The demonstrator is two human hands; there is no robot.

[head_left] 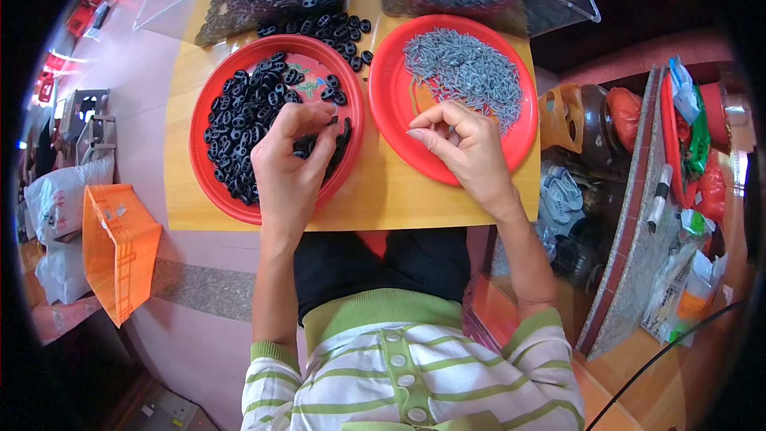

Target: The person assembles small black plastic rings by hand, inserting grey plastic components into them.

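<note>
Fingers (303, 114) of the left hand (286, 144) pinch a black bit (333, 120), right hand's (471, 144) press together, and big piles (463, 72) look unfinished.

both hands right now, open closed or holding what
Left hand: closed in a pinch, holding a small black piece.
Right hand: curled, fingertips close together; whether it holds anything cannot be told.

Impossible to read any text, even the reddish print (72, 219) on the white bag (68, 191) at frame left.
</note>
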